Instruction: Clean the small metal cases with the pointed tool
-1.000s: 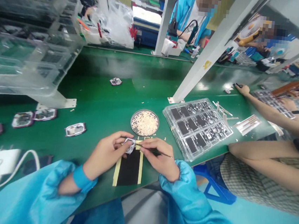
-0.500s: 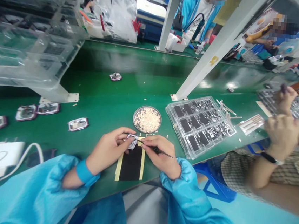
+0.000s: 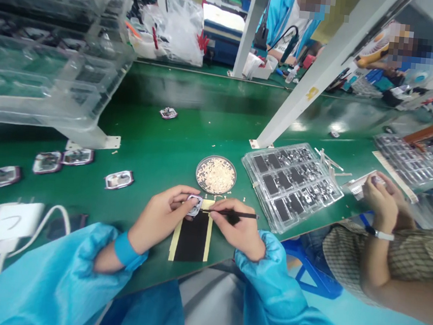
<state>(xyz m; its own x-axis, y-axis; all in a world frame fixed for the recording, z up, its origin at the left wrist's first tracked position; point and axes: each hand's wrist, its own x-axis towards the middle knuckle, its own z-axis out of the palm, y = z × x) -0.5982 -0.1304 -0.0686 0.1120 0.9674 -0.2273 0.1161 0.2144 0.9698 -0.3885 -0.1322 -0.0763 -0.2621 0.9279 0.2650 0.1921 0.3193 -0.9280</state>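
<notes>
My left hand (image 3: 159, 218) pinches a small case (image 3: 195, 209) at the far end of the black mat (image 3: 192, 242), apparently steadying it for the slim tool (image 3: 247, 215) pinched in my right hand (image 3: 239, 229). Yellow tape (image 3: 208, 238) probably anchors the mat. The dish (image 3: 196, 173) sits within easy reach. Beyond, a person's shirt (image 3: 292, 20) carries lettering too blurred to read.

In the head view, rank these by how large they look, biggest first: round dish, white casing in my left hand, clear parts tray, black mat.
1. clear parts tray
2. black mat, partly covered
3. round dish
4. white casing in the left hand
</notes>
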